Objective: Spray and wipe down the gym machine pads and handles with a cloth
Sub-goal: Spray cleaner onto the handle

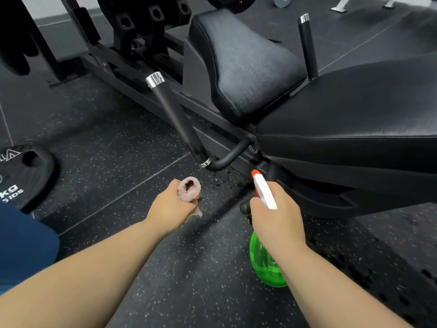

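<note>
My left hand (171, 205) grips a bunched pink-grey cloth (189, 189), held low just below the near handle (175, 119), a black bar with chrome ends. My right hand (277, 215) holds a green spray bottle (266, 263) by its white head with a red nozzle (255, 172), which points up toward the handle's bend. The black seat pad (246, 65) sits behind, the large back pad (354, 110) at right. A second handle (307, 43) stands upright beyond the seat.
A black weight plate (26, 176) lies on the speckled rubber floor at left. The machine's black frame (123, 62) and plate pegs run across the back. Dark wet spots (222, 178) dot the floor under the handle's bend. My blue trouser leg (21, 242) shows at the left edge.
</note>
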A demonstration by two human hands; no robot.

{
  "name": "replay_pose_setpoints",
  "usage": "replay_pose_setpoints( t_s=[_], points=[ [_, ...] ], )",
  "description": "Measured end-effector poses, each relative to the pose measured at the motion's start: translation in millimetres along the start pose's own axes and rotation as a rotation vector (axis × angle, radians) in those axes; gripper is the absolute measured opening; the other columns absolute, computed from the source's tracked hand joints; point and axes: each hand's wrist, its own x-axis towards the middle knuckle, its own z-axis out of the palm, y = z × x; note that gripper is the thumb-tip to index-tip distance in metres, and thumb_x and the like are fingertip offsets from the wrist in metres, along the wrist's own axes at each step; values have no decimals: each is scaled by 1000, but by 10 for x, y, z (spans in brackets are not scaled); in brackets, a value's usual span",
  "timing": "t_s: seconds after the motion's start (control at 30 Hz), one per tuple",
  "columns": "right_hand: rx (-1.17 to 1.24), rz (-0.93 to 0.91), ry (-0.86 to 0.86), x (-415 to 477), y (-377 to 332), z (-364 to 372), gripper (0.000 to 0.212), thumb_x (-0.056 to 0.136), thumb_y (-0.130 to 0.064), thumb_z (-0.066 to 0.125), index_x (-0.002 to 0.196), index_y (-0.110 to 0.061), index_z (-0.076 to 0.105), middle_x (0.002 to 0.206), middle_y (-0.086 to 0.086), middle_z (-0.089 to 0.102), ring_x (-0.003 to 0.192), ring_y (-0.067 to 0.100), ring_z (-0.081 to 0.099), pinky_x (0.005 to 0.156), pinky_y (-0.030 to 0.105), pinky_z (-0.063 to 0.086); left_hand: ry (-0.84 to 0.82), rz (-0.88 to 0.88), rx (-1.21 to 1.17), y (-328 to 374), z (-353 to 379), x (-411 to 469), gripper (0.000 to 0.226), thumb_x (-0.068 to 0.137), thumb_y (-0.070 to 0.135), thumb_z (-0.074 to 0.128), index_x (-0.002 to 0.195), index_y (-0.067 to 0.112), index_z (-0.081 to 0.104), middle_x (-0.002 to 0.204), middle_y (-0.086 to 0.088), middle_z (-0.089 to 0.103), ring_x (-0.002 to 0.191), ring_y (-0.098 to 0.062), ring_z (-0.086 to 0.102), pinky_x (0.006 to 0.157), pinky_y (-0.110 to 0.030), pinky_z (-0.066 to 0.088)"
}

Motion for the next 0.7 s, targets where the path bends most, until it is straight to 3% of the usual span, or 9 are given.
replay_pose_setpoints(
  t_s=[0.1, 0.17, 0.27, 0.33, 0.4, 0.47, 0.57, 0.63, 0.7],
  points=[
    [14, 10, 77, -69, 344, -39, 6, 92, -27, 53, 93, -32, 54, 85, -8, 58, 83, 21, 54, 74, 39, 46, -209, -86, -101, -12, 68, -38, 46, 78, 18, 70, 108, 23, 35, 71, -6, 73, 46, -23, 51, 44, -28, 41],
    [-114, 30, 71, -81, 623, -80, 18, 94, -40, 53, 111, -35, 56, 96, -13, 61, 97, 22, 53, 83, 39, 45, -296, -94, -104, 15, 135, -71, 49, 76, 12, 68, 113, 19, 36, 76, -16, 72, 46, -23, 49, 44, -28, 39],
    [-196, 91, -2, -50, 976, -210, 29, 94, -48, 55, 121, -36, 56, 99, -10, 65, 98, 21, 59, 78, 33, 43, -381, -9, -104, 141, 279, -185, 35, 77, 2, 57, 111, 11, 59, 67, 3, 73, 45, -18, 54, 43, -24, 43],
    [-170, 115, 9, 24, 1115, -328, 33, 93, -45, 59, 125, -35, 58, 103, -5, 68, 96, 21, 61, 76, 31, 41, -338, 36, -114, 232, 373, -235, 24, 81, -2, 55, 90, 18, 65, 60, 10, 69, 50, -11, 56, 44, -18, 44],
    [-257, 96, 9, 101, 1202, -479, 32, 93, -43, 60, 122, -29, 59, 102, 1, 69, 96, 26, 62, 75, 33, 43, -247, 53, -180, 319, 449, -266, 19, 85, 0, 58, 81, 18, 61, 55, 13, 64, 50, -3, 56, 46, -13, 41],
    [-343, 82, -7, 122, 1281, -614, 26, 95, -38, 59, 115, -22, 57, 96, 6, 68, 91, 30, 61, 73, 37, 46, -253, 88, -337, 431, 486, -263, 19, 88, -1, 55, 88, 16, 62, 63, 9, 70, 59, -12, 64, 58, -20, 47],
    [-444, 132, -4, 90, 1383, -778, 16, 94, -28, 57, 109, -22, 55, 95, 7, 66, 85, 30, 57, 71, 38, 47, -314, 109, -464, 558, 544, -154, 34, 84, -1, 52, 113, 16, 48, 86, -1, 76, 64, -26, 69, 52, -30, 51],
    [-536, 159, 2, 60, 1379, -848, 28, 91, -30, 59, 119, -25, 56, 106, 5, 66, 99, 28, 54, 80, 38, 45, -290, 91, -378, 607, 573, -76, 51, 68, 18, 57, 119, 19, 48, 94, -11, 75, 66, -29, 70, 51, -38, 54],
    [-583, 100, 124, 29, 1307, -871, 44, 87, -34, 64, 129, -25, 54, 122, 3, 61, 118, 28, 47, 95, 40, 38, -177, 106, -282, 689, 593, -51, 50, 63, 26, 60, 112, 18, 56, 96, -9, 72, 71, -25, 69, 60, -40, 56]
  ],
)
